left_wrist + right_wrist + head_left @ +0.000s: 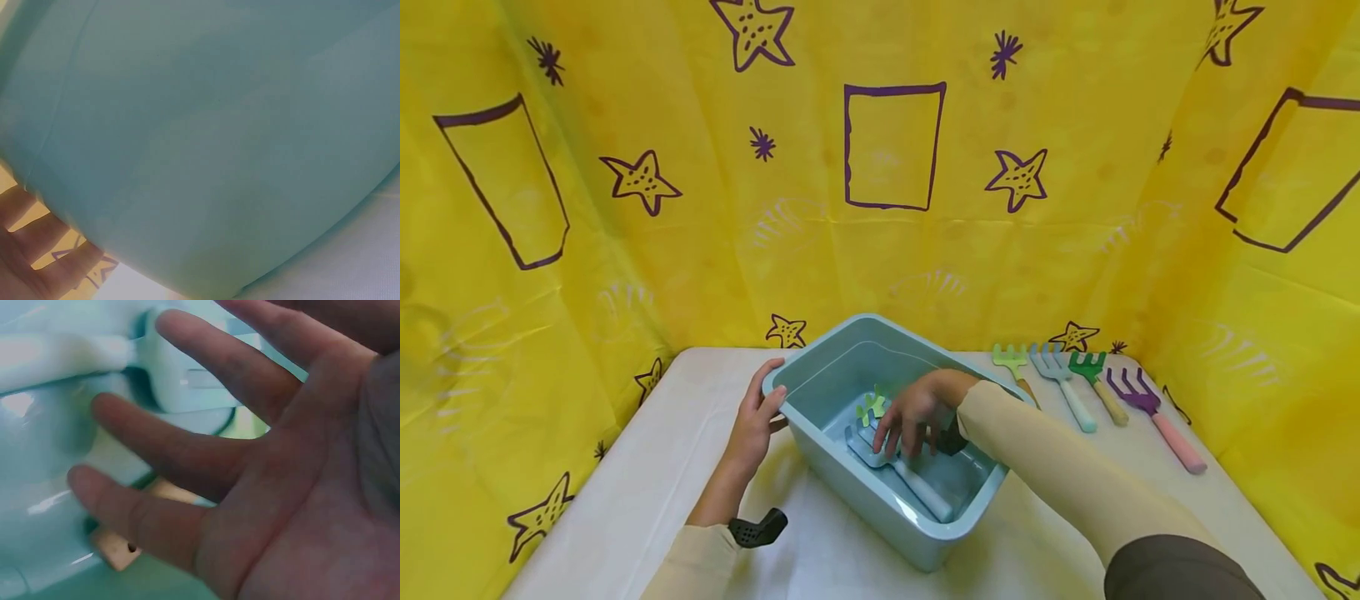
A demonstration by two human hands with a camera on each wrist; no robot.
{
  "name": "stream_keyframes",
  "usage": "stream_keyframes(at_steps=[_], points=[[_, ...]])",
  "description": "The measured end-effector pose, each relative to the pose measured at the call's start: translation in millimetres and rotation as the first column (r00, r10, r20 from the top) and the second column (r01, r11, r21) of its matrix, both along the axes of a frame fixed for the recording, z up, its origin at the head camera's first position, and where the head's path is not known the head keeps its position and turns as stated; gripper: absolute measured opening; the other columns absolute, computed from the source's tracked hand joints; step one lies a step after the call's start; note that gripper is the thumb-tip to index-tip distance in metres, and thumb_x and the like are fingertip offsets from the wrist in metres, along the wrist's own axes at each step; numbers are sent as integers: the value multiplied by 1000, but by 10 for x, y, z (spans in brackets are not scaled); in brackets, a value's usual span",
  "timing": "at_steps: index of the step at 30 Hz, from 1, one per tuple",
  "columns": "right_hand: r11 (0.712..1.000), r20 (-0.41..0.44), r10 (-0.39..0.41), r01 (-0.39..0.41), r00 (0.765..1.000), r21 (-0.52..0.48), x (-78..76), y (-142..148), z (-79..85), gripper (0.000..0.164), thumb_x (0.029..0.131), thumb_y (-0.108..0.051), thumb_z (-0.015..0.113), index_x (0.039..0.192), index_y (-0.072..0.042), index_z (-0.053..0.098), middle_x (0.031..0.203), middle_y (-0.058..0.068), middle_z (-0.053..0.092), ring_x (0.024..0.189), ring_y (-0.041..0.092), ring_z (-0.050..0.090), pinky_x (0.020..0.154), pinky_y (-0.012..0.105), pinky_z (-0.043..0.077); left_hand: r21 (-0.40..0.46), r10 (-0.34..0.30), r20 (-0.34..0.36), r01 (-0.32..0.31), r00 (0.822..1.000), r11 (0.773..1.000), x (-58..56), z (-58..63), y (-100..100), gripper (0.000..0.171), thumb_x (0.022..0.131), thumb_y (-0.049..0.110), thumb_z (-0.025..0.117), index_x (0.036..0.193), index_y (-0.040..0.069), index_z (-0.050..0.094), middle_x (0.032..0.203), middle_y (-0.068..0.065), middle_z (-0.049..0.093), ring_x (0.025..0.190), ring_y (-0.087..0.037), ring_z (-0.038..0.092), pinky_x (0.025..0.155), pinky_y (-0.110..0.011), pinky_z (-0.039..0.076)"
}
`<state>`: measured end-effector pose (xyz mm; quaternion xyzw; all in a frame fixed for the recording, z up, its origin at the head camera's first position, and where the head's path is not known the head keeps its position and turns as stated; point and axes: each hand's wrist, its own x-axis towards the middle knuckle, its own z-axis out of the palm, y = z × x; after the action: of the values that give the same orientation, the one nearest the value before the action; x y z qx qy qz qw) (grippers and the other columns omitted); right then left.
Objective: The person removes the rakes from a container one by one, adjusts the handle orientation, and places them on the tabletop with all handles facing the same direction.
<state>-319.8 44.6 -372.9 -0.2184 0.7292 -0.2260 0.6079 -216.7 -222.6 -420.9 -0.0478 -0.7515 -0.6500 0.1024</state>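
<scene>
A blue-green plastic tub (850, 479) stands at an angle on the table. My left hand (752, 421) holds its left corner, thumb at the rim; its fingers (65, 265) lie along the tub's edge. Inside the tub lies a light blue hand fork (925, 492) with a pale handle. A light green fork (872, 406) shows behind it, partly covered. My right hand (917, 408) reaches down into the tub over these forks. In the right wrist view its fingers (187, 450) are spread, with the pale fork handle (62, 359) and a wooden handle (119, 547) beyond them.
On the table right of the tub lie a light green fork (1011, 358), a light blue fork (1063, 379), a dark green fork (1097, 379) and a purple fork (1157, 417) with a pink handle. Yellow patterned cloth (895, 250) walls in the white table (625, 467).
</scene>
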Motion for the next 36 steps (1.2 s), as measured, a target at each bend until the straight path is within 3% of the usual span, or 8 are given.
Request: stream_keyframes(at_steps=[5, 9, 17, 24, 29, 36], points=[[993, 75, 87, -93, 993, 78, 55, -45, -45, 47, 91, 0, 58, 136, -15, 56, 131, 3, 58, 118, 37, 54, 104, 58, 33, -2, 2, 4, -2, 1000, 1000, -10, 2, 0, 49, 103, 35, 43, 149, 26, 31, 147, -7, 39, 126, -37, 44, 96, -64, 39], [991, 93, 89, -97, 992, 92, 124, -86, -69, 44, 91, 1, 59, 133, -14, 57, 128, 7, 60, 113, 36, 56, 105, 52, 36, 1, -4, 6, 4, 1000, 1000, -15, 6, 16, 49, 103, 36, 43, 149, 24, 31, 147, -7, 39, 126, -36, 44, 96, -64, 39], [997, 45, 72, -73, 996, 14, 163, -118, -79, 40, 88, 1, 59, 128, -7, 58, 117, 12, 64, 103, 32, 62, 98, 44, 45, 5, -1, 5, 1, 1000, 1000, -1, 10, 17, 48, 103, 36, 44, 148, 27, 32, 147, -6, 40, 126, -37, 44, 96, -64, 38], [991, -37, 41, -45, 998, -122, 108, -118, 6, 45, 90, -7, 61, 133, 0, 52, 100, 5, 63, 83, 25, 57, 88, 42, 51, -4, 9, 4, -9, 1000, 1000, -9, 8, -6, 48, 103, 36, 44, 149, 26, 32, 147, -7, 39, 127, -40, 43, 96, -65, 38], [982, -124, 7, -30, 992, -186, 83, -109, 29, 45, 87, 3, 62, 130, 5, 51, 84, 1, 61, 78, 16, 55, 75, 36, 49, -5, 7, 7, -7, 1000, 1000, -5, 6, -9, 49, 102, 36, 44, 149, 26, 32, 148, -7, 39, 127, -38, 43, 97, -64, 38], [973, -203, -101, 54, 974, -223, 127, -115, 37, 38, 83, 11, 61, 120, 6, 56, 85, 7, 56, 72, 17, 53, 64, 32, 48, -1, 0, 8, 0, 1000, 1000, -5, -6, 0, 48, 102, 36, 44, 148, 29, 33, 148, -6, 39, 127, -37, 43, 96, -65, 38]])
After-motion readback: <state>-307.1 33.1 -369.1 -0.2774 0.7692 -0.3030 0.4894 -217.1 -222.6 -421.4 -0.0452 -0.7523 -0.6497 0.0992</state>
